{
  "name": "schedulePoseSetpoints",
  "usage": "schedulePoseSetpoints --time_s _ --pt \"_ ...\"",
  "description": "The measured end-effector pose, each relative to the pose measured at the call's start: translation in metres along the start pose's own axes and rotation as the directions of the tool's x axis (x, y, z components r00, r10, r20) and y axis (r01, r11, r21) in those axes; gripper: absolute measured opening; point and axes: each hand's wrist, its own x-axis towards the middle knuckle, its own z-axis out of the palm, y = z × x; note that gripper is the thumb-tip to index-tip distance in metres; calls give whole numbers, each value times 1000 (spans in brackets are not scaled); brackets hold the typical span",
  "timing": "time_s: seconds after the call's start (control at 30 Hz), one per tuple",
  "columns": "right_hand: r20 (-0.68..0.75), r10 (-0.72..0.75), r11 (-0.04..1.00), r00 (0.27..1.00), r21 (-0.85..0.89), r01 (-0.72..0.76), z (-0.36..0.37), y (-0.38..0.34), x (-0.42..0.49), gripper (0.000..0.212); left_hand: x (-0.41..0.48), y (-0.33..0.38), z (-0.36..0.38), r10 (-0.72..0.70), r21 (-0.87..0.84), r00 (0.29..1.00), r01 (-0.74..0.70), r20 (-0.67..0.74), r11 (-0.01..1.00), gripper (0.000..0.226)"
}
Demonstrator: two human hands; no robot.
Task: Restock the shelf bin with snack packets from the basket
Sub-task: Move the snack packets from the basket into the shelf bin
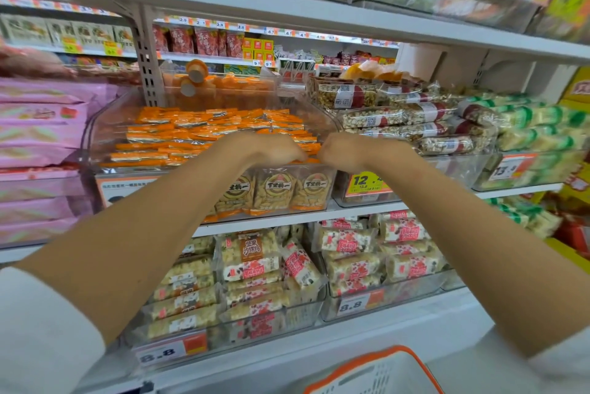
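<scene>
Left hand and right hand curl over the front rim of the bin, grip unclear. Snack packets lie inside it, basket well below. Better tuck them flat behind that rim.

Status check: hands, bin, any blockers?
Left hand and right hand curled at front rim of clear plastic bin; grip unclear. Orange snack packets fill it. No visible obstruction.
</scene>
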Motion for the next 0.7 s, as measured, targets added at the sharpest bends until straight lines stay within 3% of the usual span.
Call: schedulePoseSetpoints --time_s 0.1,0.2,0.27,0.4,0.47,0.53,0.6,0.63,0.7 --pt "-60 8 987 998 162 2 -3 -3 -9 27 -2 0 0 57 -82 998 -59 -28 995 35" --pt "-226 34 943 973 329 44 -6 10 -20 21 -1 -7 3 94 -242 978 -138 -186 960 51" --pt "-288 41 935 957 349 65 -2 12 -27 21 -4 -9 5 111 -211 970 -158 -218 965 53" --pt "-185 29 915 982 400 49 6 10 -39 27 -15 -6 3 93 -99 991 -102 -95 990 47" --pt "-228 32 896 973 438 73 7 9 -45 27 -19 -5 4 58 -106 987 -74 -151 992 50" --pt "-368 67 873 927 472 124 8 5 -53 21 -26 -5 13 97 -56 919 -128 -382 990 50" --pt "-490 152 838 858 525 150 12 -1 -62 13 -40 2 27 193 91 758 -175 -623 980 44" --pt "-516 194 816 835 556 154 14 -4 -66 12 -47 8 35 236 147 699 -186 -675 971 43" --pt "-505 227 795 833 590 141 22 -9 -74 11 -56 20 48 250 149 692 -204 -677 968 42"
